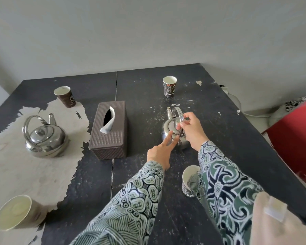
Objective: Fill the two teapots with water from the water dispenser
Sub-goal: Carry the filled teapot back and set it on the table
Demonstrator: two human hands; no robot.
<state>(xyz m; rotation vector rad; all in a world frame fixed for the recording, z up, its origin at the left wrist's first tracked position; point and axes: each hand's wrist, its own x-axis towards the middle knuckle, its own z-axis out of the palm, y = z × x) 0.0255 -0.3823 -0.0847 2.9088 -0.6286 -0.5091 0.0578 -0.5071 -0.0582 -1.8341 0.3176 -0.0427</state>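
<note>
Two shiny steel teapots stand on a worn black table [210, 106]. The right teapot [173, 128] sits mid-table with its spout pointing away. My right hand [193, 129] curls round its arched handle [179, 114] near the top. My left hand [160, 152] reaches toward the pot with index and middle fingers straight, their tips at its lid and near side. The left teapot [44, 137] stands alone at the left, lid on and handle upright. No water dispenser is in view.
A brown tissue box [109, 131] lies between the teapots. Paper cups stand at the back left [65, 96], back right [169, 86], front left [14, 213] and under my right forearm [190, 181]. A red object [295, 137] sits beyond the table's right edge.
</note>
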